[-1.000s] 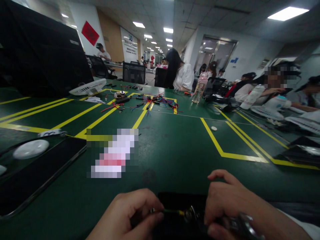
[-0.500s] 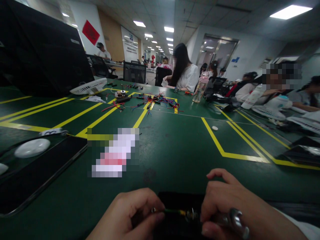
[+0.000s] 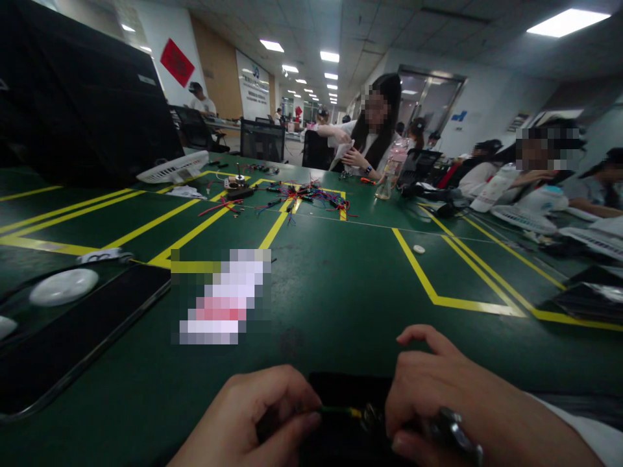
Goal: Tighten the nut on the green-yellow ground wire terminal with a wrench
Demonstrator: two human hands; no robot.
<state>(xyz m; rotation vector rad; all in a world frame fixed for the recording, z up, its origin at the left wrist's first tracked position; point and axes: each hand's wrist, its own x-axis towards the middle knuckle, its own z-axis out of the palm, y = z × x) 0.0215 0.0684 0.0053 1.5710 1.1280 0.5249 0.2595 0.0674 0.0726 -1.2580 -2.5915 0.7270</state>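
At the bottom centre, my left hand (image 3: pixel 263 415) pinches a thin green-and-yellow wire (image 3: pixel 335 410) between thumb and fingertips. The wire's yellow end reaches a small shiny metal part (image 3: pixel 370 416), too dark to name exactly. Close beside that part, my right hand (image 3: pixel 448 389) is curled round a silver wrench (image 3: pixel 457 433), its jaw end sticking out past the little-finger side. One finger of this hand is raised. Whether the wrench touches the metal part is hidden by the fingers. Beneath both hands lies a dark black object (image 3: pixel 350 386), its form unclear.
A phone (image 3: pixel 97 331) and a white round device (image 3: pixel 63 287) lie at left, near a blurred-out pale item (image 3: pixel 233 298). Farther back are tangled wires (image 3: pixel 306 193), a bottle (image 3: pixel 389 172) and a black box-like case (image 3: pixel 87 97). A person (image 3: pixel 374 130) sits across the table.
My right hand has shifted slightly left and the wrench has tilted lower. My left hand has stayed nearly still. The person opposite has turned and lifted a white sheet-like thing.
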